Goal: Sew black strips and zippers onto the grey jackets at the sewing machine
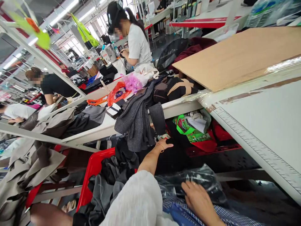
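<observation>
My left hand (164, 144), with a thin bracelet at the wrist, reaches under the table edge. Its thumb is stretched away from the fingers, which are partly hidden beside a small patterned item (164, 136). Just above it, dark grey fabric pieces (138, 121) hang over the edge, along with a darker strip (158, 118). Lower down, my right hand (197, 198) rests with slightly bent, spread fingers on a clear plastic bag (204, 175) that lies over something dark. Blue checked cloth (174, 205) shows beneath that hand.
A red bin (88, 175) of dark fabric stands at my left. Under the table sits a green-and-red bag (196, 133). To the right are a brown board (244, 59) and a white tabletop with a ruler (256, 147). Beyond the table, a person (138, 44) works at a machine.
</observation>
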`<act>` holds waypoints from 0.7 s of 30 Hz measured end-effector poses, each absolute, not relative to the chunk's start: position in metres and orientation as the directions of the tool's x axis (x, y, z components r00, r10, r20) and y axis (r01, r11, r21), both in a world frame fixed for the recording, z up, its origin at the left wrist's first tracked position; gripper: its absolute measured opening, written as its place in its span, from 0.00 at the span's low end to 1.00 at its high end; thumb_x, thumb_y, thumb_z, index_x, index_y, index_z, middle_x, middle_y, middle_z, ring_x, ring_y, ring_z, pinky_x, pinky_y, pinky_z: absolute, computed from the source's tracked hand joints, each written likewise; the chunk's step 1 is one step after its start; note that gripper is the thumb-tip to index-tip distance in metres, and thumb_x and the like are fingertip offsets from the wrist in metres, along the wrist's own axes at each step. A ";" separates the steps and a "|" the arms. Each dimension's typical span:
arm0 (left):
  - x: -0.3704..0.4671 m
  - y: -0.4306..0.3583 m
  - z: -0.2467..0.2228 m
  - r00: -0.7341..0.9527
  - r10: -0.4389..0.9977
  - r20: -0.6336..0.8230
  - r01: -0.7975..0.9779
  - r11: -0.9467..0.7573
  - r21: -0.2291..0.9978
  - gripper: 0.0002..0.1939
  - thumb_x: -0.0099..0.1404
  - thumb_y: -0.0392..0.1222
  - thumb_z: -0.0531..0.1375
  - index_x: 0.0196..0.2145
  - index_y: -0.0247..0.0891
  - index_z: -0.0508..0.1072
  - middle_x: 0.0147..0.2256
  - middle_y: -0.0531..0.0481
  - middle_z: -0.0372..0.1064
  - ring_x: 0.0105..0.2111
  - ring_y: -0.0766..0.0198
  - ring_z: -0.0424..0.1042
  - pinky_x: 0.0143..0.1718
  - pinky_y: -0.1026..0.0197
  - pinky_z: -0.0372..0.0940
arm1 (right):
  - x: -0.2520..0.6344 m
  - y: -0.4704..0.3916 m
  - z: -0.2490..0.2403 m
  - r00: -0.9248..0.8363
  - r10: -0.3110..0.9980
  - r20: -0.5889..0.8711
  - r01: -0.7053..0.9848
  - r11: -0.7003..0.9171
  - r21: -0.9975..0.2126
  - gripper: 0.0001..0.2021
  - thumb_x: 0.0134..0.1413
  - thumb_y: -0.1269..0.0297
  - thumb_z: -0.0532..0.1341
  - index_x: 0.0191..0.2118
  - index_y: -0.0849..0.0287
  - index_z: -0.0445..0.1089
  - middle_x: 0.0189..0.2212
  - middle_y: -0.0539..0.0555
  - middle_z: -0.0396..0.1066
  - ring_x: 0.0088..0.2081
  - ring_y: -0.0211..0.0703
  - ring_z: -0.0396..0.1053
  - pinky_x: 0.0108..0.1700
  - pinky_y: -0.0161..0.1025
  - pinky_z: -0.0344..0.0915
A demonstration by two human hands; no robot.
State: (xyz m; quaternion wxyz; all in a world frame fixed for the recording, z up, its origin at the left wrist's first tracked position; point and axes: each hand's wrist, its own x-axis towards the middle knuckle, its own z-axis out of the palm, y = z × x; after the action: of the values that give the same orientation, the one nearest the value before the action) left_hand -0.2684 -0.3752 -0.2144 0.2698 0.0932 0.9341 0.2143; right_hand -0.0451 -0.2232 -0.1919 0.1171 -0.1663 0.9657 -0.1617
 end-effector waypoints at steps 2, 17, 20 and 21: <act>-0.256 -0.370 -0.214 -0.863 0.232 -0.448 0.058 0.928 0.369 0.30 0.58 0.52 0.56 0.54 0.31 0.58 0.51 0.35 0.58 0.51 0.49 0.59 0.50 0.44 0.55 | -0.057 -0.218 -0.200 -0.922 -0.282 -0.263 -0.197 0.931 -0.308 0.20 0.48 0.80 0.45 0.41 0.59 0.67 0.42 0.61 0.66 0.45 0.52 0.63 0.42 0.46 0.59; -0.047 -0.484 -0.204 -0.786 0.295 -0.543 0.310 0.948 0.067 0.31 0.54 0.50 0.58 0.53 0.33 0.58 0.52 0.36 0.56 0.51 0.48 0.57 0.51 0.48 0.53 | -0.073 -0.202 -0.219 -0.858 -0.359 -0.368 -0.206 0.896 -0.394 0.12 0.51 0.74 0.50 0.38 0.61 0.68 0.40 0.60 0.65 0.42 0.47 0.63 0.43 0.43 0.57; -0.065 -0.475 -0.206 -0.766 0.241 -0.596 0.302 0.953 -0.003 0.17 0.55 0.47 0.58 0.40 0.34 0.68 0.40 0.41 0.66 0.43 0.52 0.65 0.44 0.53 0.57 | -0.065 -0.201 -0.206 -0.873 -0.365 -0.324 -0.222 0.888 -0.402 0.12 0.53 0.73 0.49 0.39 0.61 0.67 0.37 0.59 0.66 0.42 0.47 0.62 0.43 0.42 0.56; -0.071 -0.472 -0.203 -0.749 0.244 -0.616 0.315 0.949 -0.007 0.12 0.55 0.45 0.57 0.35 0.35 0.68 0.36 0.44 0.67 0.40 0.55 0.67 0.42 0.56 0.58 | -0.062 -0.200 -0.201 -0.881 -0.362 -0.303 -0.224 0.886 -0.406 0.12 0.54 0.73 0.49 0.39 0.60 0.67 0.38 0.59 0.66 0.43 0.47 0.61 0.43 0.42 0.56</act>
State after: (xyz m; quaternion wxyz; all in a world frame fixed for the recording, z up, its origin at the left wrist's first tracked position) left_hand -0.0707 -0.4721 -0.2033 0.3209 0.1498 0.9335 -0.0551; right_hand -0.0623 -0.2002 -0.2008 0.1887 -0.1539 0.9526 -0.1826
